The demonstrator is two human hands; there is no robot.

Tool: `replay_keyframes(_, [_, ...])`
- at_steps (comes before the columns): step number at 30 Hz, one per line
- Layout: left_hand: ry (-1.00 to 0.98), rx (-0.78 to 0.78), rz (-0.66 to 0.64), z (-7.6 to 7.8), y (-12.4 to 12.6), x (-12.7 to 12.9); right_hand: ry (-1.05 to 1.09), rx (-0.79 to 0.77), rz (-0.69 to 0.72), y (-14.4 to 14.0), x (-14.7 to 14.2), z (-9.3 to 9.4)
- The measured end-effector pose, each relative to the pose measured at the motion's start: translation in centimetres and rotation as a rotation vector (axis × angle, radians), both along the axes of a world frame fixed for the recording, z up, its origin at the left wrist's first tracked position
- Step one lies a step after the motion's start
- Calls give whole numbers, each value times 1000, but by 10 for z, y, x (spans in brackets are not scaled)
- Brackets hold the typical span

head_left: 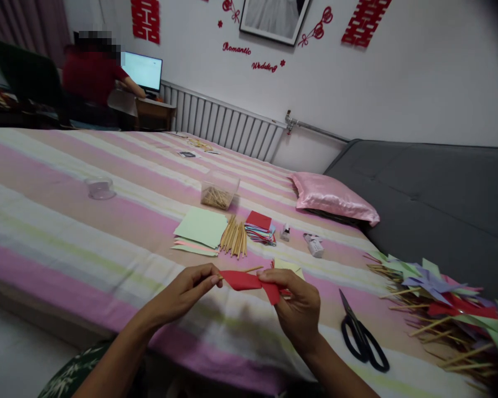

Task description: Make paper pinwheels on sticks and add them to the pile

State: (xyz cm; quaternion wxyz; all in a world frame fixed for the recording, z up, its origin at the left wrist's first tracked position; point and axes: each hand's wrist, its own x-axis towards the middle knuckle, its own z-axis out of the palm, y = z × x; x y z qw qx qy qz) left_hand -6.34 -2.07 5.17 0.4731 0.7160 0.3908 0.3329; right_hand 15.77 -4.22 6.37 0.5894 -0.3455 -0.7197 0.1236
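Note:
My left hand (190, 290) and my right hand (297, 307) meet over the near edge of a striped bed (66, 221). Between them is a folded piece of red paper (244, 281). The right hand's fingers pinch the paper; the left hand's fingertips grip a thin wooden stick (253, 270) at the paper's left end. Beyond the hands lie a bundle of wooden sticks (234, 237), light green and pink paper sheets (201, 229), and a stack of small coloured paper squares (259, 228) topped in red.
Black scissors (362, 337) lie right of my right hand. A heap of finished paper pinwheels on sticks (444, 301) fills the right. A clear box of sticks (219, 190), a small white bottle (314, 244), a pink pillow (332, 199) and a grey sofa (440, 188) lie beyond. A person in red (91, 74) sits at a monitor far back.

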Motion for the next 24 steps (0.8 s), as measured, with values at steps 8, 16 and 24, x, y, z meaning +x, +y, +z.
replay_keyframes(8, [-10, 22, -33, -1, 1, -1, 50, -8, 8, 2, -1, -2])
replay_keyframes(16, [-27, 17, -48, -3, 1, -3, 43, -36, -8, 0, -2, -5])
replay_keyframes(24, [-14, 17, -36, -4, 1, -5, 39, -34, -20, 2, -5, -2])
